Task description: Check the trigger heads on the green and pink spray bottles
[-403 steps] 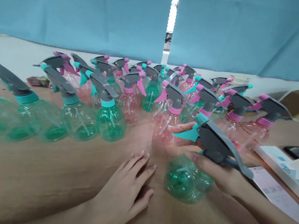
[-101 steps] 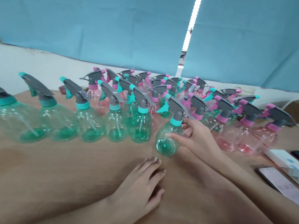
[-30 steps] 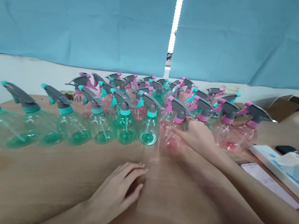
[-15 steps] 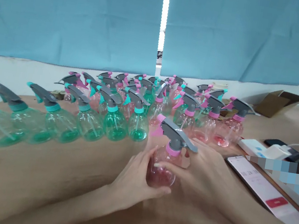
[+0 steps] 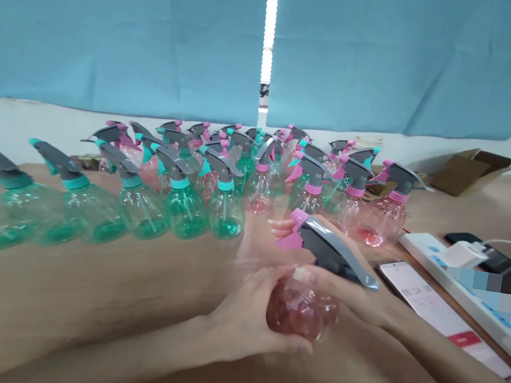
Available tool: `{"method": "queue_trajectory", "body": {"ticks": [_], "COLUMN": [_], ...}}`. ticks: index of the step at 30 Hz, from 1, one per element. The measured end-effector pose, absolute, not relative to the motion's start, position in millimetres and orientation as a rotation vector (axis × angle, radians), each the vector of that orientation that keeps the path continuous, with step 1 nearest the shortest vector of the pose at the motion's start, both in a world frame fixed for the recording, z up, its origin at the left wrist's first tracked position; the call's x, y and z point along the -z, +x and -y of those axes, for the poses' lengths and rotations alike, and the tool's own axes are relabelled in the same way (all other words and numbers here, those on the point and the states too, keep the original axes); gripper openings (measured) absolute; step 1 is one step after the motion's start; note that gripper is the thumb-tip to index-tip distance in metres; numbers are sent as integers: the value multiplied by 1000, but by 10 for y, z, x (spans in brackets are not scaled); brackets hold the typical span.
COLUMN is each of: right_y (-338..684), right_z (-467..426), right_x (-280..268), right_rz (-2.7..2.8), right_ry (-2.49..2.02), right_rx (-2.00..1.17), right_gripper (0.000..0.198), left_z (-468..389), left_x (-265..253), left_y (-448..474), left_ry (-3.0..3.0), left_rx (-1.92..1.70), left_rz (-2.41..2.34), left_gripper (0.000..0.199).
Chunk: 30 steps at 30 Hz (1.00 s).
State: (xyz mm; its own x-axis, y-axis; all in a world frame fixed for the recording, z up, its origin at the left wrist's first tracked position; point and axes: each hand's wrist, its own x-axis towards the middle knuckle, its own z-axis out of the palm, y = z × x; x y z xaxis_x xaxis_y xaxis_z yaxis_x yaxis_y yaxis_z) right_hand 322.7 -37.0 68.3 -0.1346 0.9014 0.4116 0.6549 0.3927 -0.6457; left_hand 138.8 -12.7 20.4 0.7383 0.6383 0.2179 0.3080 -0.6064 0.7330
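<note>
Close to me is a pink see-through spray bottle (image 5: 302, 310) with a grey head and pink nozzle and trigger. My left hand (image 5: 251, 312) is wrapped round the left side of its round body, thumb low at the front. My right hand (image 5: 346, 291) is closed about the neck, just below the spray head (image 5: 336, 248); the thumb crosses the front and other fingertips show behind the pink trigger. The collar is hidden by this hand. The nozzle points away to the left.
Green spray bottles (image 5: 188, 210) stand in a row at left, with more green and pink bottles (image 5: 383, 217) behind. To the right lie a phone (image 5: 438, 315) showing a timer, a white power strip (image 5: 454, 279) with a charger (image 5: 466, 254), and a dark phone. An open carton (image 5: 472, 173) stands farther back.
The held spray bottle has come nearer and a little right, with both hands on it. My right hand has shifted up to the neck, and the spray head is turned more toward the right.
</note>
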Motion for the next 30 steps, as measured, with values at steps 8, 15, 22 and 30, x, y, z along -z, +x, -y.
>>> {"method": "queue_trajectory", "body": {"ticks": [8,15,22,30], "right_y": [3173,3144,3166,3192], "right_z": [268,74,-6,61], "right_x": [-676,-646,-619,-687], "right_rz": [1725,1693,1750,1753], "right_ry": [-1295,-1197,-1196,-1292], "right_rx": [-560,-674,-588,-566], "right_gripper": [28,17,23,28], "left_z": [-53,-172,-236,-229], "left_x": [-175,-16,-4,28], "left_y": [1383,1051,878,889], "left_ry": [2380,2676,2724,2824], "left_rx": [-541,-407,-334,-304], "left_rz": [-698,-839,-933,-933], "left_gripper": [82,69,58,51]}}
